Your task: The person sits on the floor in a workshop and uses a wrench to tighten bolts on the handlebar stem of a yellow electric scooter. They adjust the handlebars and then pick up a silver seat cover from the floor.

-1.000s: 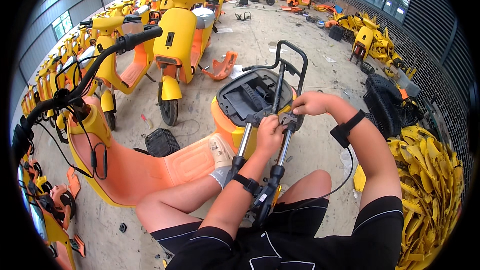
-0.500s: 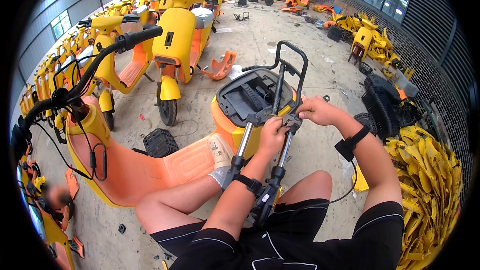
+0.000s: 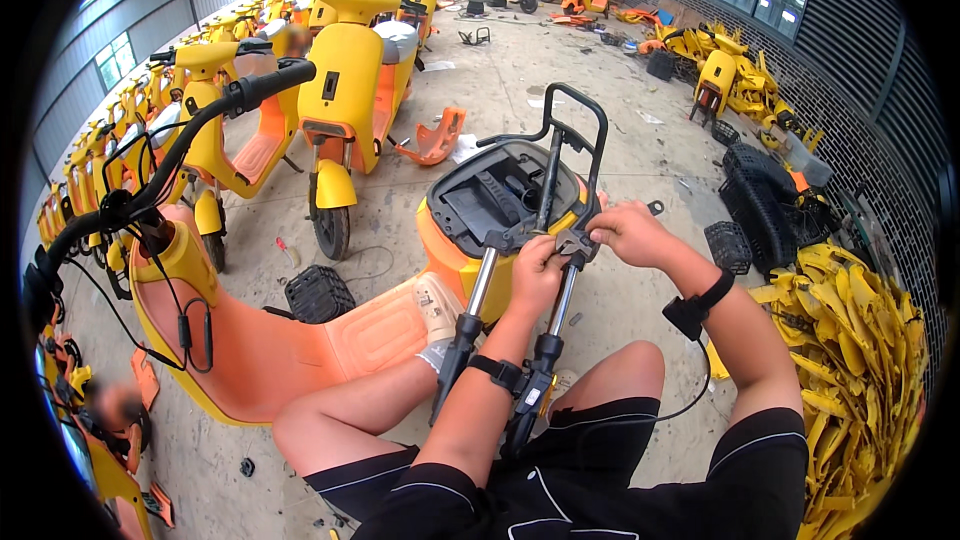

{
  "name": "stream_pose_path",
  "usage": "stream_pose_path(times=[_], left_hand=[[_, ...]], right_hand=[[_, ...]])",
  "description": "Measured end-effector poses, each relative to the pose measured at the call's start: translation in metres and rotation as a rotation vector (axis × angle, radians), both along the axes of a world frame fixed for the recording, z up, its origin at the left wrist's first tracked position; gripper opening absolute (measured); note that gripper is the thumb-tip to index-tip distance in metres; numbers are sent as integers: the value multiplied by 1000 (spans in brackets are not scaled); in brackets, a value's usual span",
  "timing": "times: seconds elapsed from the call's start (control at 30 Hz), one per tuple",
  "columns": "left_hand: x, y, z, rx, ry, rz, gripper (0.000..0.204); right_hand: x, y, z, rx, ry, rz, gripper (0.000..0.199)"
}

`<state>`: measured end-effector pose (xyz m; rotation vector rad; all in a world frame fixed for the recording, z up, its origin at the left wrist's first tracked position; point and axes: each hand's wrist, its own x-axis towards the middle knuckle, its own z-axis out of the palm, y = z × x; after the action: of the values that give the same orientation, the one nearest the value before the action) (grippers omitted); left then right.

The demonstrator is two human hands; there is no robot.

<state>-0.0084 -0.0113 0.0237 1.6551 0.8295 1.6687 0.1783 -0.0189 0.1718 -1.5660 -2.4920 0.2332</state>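
A front fork (image 3: 483, 282) lies upside down across my lap, its two silver-and-black legs toward me and its stem against the black rear rail (image 3: 600, 135) of a yellow-and-orange scooter (image 3: 270, 360). My left hand (image 3: 536, 275) is closed at the fork's clamp, fingertips beside the grey jaw of a wrench (image 3: 655, 208). Closed round the wrench's handle, my right hand (image 3: 632, 235) leaves the holed end sticking out past the knuckles. The bolt or nut at the jaw is hidden by my fingers. My shoe (image 3: 437, 312) rests on the scooter's footboard.
Yellow scooters (image 3: 345, 90) stand in rows at the left and back. A heap of yellow panels (image 3: 850, 380) lies at the right, below black crates (image 3: 755, 195). A black basket (image 3: 320, 294) and an orange shell part (image 3: 435, 138) lie on the floor.
My right hand has dipped slightly, and the wrench's holed end has swung a little lower. My left hand stays at the clamp. The whole view has shifted slightly.
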Motion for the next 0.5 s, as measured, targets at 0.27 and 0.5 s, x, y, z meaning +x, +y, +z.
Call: stream_pose_path(times=[0.27, 0.5], left_hand=[[0, 0, -1, 6, 5, 10, 18], [-1, 0, -2, 3, -29, 7, 18]], right_hand=[[-11, -34, -14, 169, 71, -132, 20], [-31, -61, -29, 328, 1, -260, 28]])
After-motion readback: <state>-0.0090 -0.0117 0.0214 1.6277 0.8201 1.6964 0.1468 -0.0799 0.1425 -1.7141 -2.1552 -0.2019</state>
